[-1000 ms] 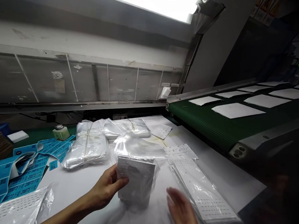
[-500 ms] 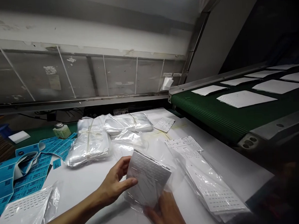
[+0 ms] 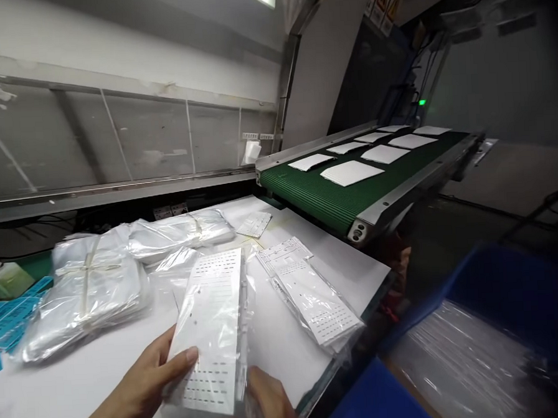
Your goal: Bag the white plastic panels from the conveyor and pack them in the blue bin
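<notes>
A stack of white slotted boards (image 3: 214, 318) in a clear plastic bag is tilted up in front of me. My left hand (image 3: 159, 371) grips its left edge, thumb across the front. At its lower right corner, my right hand (image 3: 268, 400) is blurred and curled around the loose plastic of the bag (image 3: 246, 335). Some of its fingers are cut off by the bottom edge. To the right, another bagged stack of white boards (image 3: 311, 294) lies flat on the white table surface (image 3: 287, 364).
Tied bundles of clear bags (image 3: 91, 281) lie at left, beside blue printed labels (image 3: 14, 323) and a small bottle (image 3: 4, 279). A green conveyor (image 3: 301, 192) at the back right carries several white boards (image 3: 352, 173). A blue bin (image 3: 377, 397) holding bagged items (image 3: 459, 355) stands at lower right.
My view has swung right, bringing the blue bin into sight. The bagged stack has turned from a tilted, foreshortened pose to show its long slotted face; both hands remain at it.
</notes>
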Tool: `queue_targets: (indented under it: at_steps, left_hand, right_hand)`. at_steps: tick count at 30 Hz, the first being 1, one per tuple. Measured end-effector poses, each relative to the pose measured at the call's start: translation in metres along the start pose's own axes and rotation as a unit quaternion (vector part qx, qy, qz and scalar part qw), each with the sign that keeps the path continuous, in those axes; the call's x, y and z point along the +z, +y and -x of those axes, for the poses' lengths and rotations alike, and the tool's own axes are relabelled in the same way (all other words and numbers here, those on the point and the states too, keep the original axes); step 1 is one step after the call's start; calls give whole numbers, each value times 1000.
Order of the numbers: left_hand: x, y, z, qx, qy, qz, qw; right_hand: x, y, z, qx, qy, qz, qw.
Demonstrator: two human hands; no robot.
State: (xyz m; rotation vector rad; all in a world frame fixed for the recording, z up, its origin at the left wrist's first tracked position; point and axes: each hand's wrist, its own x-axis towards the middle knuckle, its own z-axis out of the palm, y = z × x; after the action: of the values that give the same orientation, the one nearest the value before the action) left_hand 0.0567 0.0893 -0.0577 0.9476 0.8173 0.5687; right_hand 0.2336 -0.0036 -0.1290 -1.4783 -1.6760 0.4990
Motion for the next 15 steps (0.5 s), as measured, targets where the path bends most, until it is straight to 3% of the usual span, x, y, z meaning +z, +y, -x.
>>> queue_targets:
  at_steps: [3, 5, 9, 11, 12, 13, 15]
  left_hand:
    - [12, 7, 11, -64, -19, 68, 995]
    - [17, 6, 14, -99, -36, 92, 990]
    - [25, 5, 12, -144, -69, 87, 983]
    - [32, 7, 8, -128, -69, 71, 987]
    - [37, 8, 5, -112, -64, 61, 990]
    - [42, 9, 3, -93, -59, 51, 993]
    - [54, 11, -2, -60, -67, 31, 995]
  right_hand:
    - [-8, 2, -2, -93, 42, 22, 994]
    - [-22, 4, -9, -101, 52, 36, 993]
    - [-60, 6, -18, 89, 80, 57, 991]
    - [-77, 6, -14, 199, 38, -53, 978]
    - [-85, 5, -11, 233, 2, -160, 959]
    - [-93, 5, -8, 255, -31, -287, 923]
    - [-110, 5, -3, 237, -55, -514, 822]
